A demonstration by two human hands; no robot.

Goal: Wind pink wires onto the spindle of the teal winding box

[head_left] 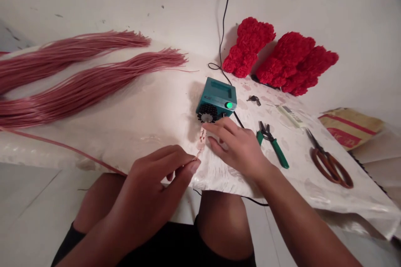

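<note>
My left hand (156,175) pinches a thin pink cord (62,146) that trails off to the left across the table edge. The cord's end meets a small pale pink folded strip (201,138) lying just in front of a teal machine (216,99) with a green light and a black toothed wheel. My right hand (236,144) rests next to that strip, fingers curled and pressing toward it, thumb and forefinger near its side.
Two long bundles of pink cord (87,83) lie on the white sheet at left. Red pom-pom shapes (282,56) lean on the wall. Green-handled pliers (274,144), brown scissors (328,164), a white remote (290,114), keys (253,99) and a black cable (224,21) sit at right.
</note>
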